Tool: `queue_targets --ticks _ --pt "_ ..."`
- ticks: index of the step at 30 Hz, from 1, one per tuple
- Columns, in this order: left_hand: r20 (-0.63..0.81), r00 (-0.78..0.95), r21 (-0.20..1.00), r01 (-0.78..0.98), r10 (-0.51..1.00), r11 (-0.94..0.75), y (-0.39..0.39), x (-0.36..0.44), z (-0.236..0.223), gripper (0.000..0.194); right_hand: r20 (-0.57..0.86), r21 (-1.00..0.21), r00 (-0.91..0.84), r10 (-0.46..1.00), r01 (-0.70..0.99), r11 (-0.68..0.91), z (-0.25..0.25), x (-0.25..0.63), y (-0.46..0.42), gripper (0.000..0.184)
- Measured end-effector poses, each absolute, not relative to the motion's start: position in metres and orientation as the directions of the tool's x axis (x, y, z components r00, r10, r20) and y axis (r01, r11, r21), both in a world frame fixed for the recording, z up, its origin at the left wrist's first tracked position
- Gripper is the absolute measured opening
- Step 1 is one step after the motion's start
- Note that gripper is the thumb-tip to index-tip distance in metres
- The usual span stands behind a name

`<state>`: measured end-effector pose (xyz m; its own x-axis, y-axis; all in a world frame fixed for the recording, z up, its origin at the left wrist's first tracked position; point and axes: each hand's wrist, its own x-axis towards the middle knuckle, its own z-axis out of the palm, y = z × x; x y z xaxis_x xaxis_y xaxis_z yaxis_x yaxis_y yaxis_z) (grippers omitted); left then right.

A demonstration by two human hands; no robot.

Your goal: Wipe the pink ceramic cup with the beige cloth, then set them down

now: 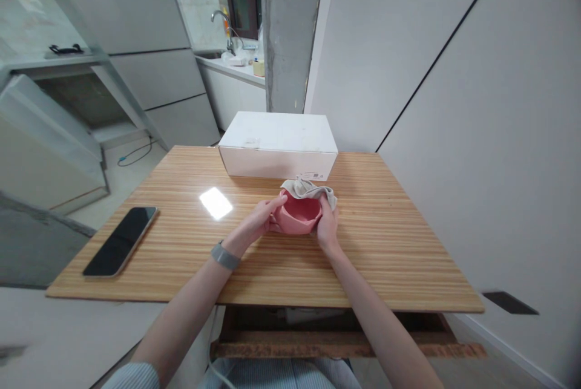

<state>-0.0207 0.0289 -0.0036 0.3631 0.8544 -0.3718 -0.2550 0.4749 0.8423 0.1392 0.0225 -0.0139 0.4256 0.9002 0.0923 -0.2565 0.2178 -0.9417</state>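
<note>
As my left hand (267,215) pinches a rounded pink bowl (296,224) over the streaky wood-grain tabletop (385,238), my right hand (327,225) clasps its other side, pinning crumpled beige cloth (305,189). Beyond sits a rectangular white box (279,135).

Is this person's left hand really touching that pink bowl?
Touching. The head view shows the left hand against the side of the pink bowl, its thumb laid on the rim.
</note>
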Motion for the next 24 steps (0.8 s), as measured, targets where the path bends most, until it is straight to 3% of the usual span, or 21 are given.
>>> queue_targets --ticks 5,10,16,24 --pt "-0.288 0.278 0.841 -0.384 0.916 0.381 0.027 -0.015 -0.002 0.036 0.068 -0.925 0.450 0.891 -0.306 0.225 -0.015 0.128 0.021 0.033" --pt "-0.091 0.362 0.747 -0.591 0.928 0.304 0.020 -0.006 0.006 0.042 0.090 -0.908 0.499 0.862 -0.314 0.276 -0.018 0.125 0.023 0.037" --pt "-0.252 0.513 0.738 -0.447 0.821 0.506 0.023 -0.016 0.005 0.051 0.090 -0.919 0.503 0.860 -0.292 0.266 -0.013 0.139 0.021 0.032" --pt "-0.278 0.382 0.813 -0.395 0.881 0.427 0.028 -0.019 -0.002 0.041 0.203 -0.937 0.347 0.916 -0.203 0.284 -0.008 0.138 0.018 0.029"
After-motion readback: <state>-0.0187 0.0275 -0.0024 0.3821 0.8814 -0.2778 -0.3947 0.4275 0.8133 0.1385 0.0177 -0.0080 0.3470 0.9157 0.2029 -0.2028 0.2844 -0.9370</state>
